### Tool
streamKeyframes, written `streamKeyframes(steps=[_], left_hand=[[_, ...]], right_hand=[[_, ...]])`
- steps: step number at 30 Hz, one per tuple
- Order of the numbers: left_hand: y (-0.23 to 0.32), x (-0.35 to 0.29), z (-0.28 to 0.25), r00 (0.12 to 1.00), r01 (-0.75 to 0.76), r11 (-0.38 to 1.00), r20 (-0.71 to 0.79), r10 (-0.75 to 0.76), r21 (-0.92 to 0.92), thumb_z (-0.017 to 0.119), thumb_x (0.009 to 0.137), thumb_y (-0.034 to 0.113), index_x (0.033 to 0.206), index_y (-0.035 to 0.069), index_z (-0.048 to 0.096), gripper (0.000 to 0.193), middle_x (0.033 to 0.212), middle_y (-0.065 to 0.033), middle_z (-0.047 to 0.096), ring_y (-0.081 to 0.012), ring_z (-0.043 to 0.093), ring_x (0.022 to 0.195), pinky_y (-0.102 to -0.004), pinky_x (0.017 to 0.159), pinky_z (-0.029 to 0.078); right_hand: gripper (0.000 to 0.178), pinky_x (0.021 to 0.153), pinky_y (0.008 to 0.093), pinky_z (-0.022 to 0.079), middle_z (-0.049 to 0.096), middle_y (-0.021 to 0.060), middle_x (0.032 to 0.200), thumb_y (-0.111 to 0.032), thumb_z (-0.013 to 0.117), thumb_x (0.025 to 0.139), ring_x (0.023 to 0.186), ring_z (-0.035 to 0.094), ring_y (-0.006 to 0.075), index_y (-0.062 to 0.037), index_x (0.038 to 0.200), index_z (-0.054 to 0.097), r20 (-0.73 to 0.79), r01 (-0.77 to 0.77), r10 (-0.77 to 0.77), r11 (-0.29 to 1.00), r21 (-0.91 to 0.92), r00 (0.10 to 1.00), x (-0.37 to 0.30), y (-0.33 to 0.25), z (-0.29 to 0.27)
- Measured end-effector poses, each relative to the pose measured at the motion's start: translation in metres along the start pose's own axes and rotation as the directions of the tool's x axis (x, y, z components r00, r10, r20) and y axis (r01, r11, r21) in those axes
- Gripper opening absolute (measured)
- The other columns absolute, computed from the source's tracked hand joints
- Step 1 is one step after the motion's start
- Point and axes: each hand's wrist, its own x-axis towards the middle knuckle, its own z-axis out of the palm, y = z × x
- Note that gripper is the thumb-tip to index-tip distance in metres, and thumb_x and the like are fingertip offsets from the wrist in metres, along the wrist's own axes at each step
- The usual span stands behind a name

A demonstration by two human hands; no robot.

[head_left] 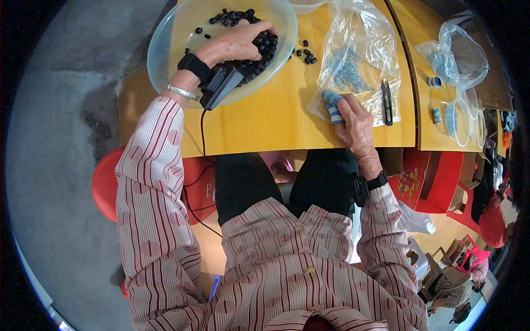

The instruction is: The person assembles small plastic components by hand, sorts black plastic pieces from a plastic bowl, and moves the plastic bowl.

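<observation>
My left hand (240, 43) reaches into a translucent round basin (161, 66), its thumb and fingers apart over a heap of small black cylindrical pieces (265, 55). Some fingertips are hidden among the pieces. Under that wrist, a black box-shaped device (221, 88) with a cable leans on the basin rim. My right hand (356, 126) rests at the near edge of a clear plastic bag (359, 38), fingers curled together. Blue-and-white striped wraps (333, 105) show at its fingertips; what it pinches, if anything, is hidden. Small bluish beads (350, 74) lie on the bag, beside black tweezers-like snips (386, 103).
Several loose black pieces (306, 54) lie on the yellow table (254, 129) between basin and bag. On the adjoining table are striped rolls (434, 81) and another clear bag (464, 58). A red stool (107, 185) stands at left. Other people sit at lower right.
</observation>
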Motion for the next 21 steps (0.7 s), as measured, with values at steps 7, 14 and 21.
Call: streamKeyframes(steps=[7, 14, 21], left_hand=[[0.010, -0.010, -0.012, 0.992, 0.107, 0.925, 0.101, -0.076, -0.365, 0.065, 0.079, 0.013, 0.126, 0.016, 0.047, 0.050, 0.099, -0.0110, 0.050, -0.0200, 0.052, 0.089, -0.0322, 0.074, 0.050], [0.018, -0.010, -0.016, 0.980, 0.192, 0.898, 0.126, -0.154, -0.396, 0.061, 0.083, 0.013, 0.131, 0.018, 0.047, 0.050, 0.114, -0.0161, 0.047, -0.0192, 0.055, 0.094, -0.0311, 0.076, 0.053], [0.019, -0.013, -0.017, 0.984, 0.174, 0.866, 0.123, -0.131, -0.469, 0.059, 0.081, 0.010, 0.130, 0.015, 0.048, 0.051, 0.111, -0.0136, 0.047, -0.0192, 0.056, 0.092, -0.0293, 0.075, 0.053]], right_hand=[[0.034, 0.062, 0.0365, 0.053, 0.059, 0.0087, 0.094, -0.004, 0.061, 0.072, 0.078, 0.062, 0.0285, -0.0100, 0.106, 0.060, 0.003, 0.003, -0.003, 1.000, 0.008, 1.000, 0.000, 0.000, -0.001], [0.035, 0.062, 0.0344, 0.053, 0.060, 0.0094, 0.092, -0.006, 0.062, 0.076, 0.077, 0.062, 0.0274, -0.0108, 0.111, 0.060, 0.026, -0.051, 0.050, 0.998, 0.031, 0.998, 0.002, -0.003, -0.005], [0.051, 0.063, 0.0332, 0.053, 0.058, 0.0109, 0.088, 0.000, 0.065, 0.076, 0.073, 0.062, 0.0232, -0.0097, 0.124, 0.053, 0.018, -0.162, 0.173, 0.874, 0.459, 0.985, 0.055, -0.058, -0.010]])
